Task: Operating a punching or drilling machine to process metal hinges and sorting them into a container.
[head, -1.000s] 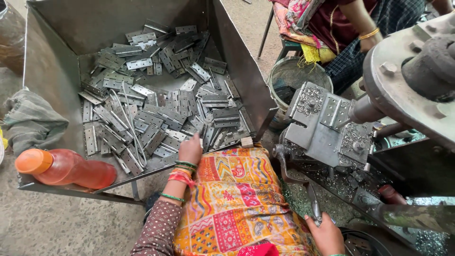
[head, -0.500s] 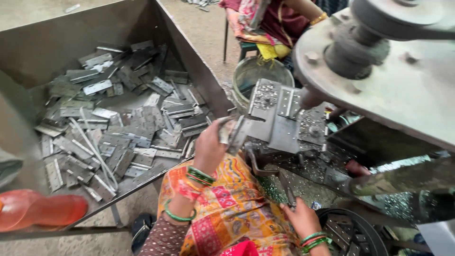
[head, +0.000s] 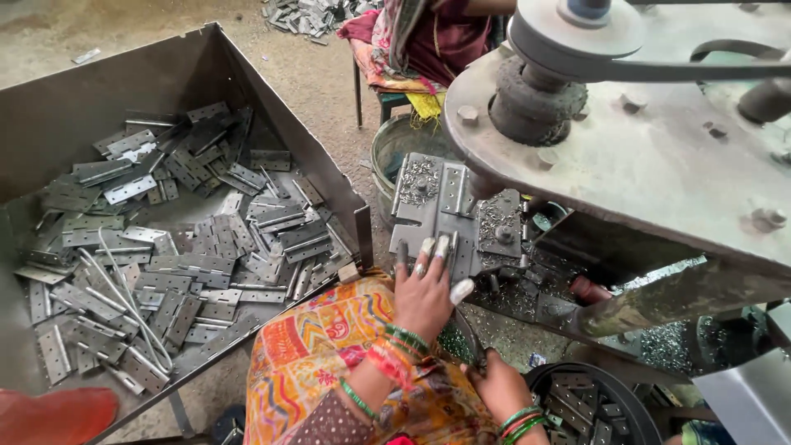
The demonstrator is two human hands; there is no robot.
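Head view, looking down over the person's lap. The left hand (head: 426,290) reaches forward with its fingers (head: 445,247) stretched flat over the near edge of a grey hinge plate (head: 449,210) that lies on the bed of the press machine (head: 643,156); the grip is pressing the plate from above rather than clenched around it, and whether the thumb hooks under the edge cannot be told. Directly beyond the fingertips sit the plate's raised knuckle and two patches of metal swarf. The right hand (head: 500,385) lies lower and nearer the body, its grip closed around a thin dark metal handle (head: 465,334) that runs up toward the machine bed. Just right of this hand stands a round black tub (head: 614,387) holding finished hinges. Left of the left hand, past the patterned orange cloth (head: 329,354) over the knees, a large sheet-metal bin (head: 272,115) holds a loose heap of grey hinge plates (head: 173,255) and a few thin rods. Beyond the machine bed stands a round metal bucket (head: 387,148), and behind it sits another person (head: 428,41) in bright clothing. An orange object (head: 53,416), blurred, fills the lower left corner.
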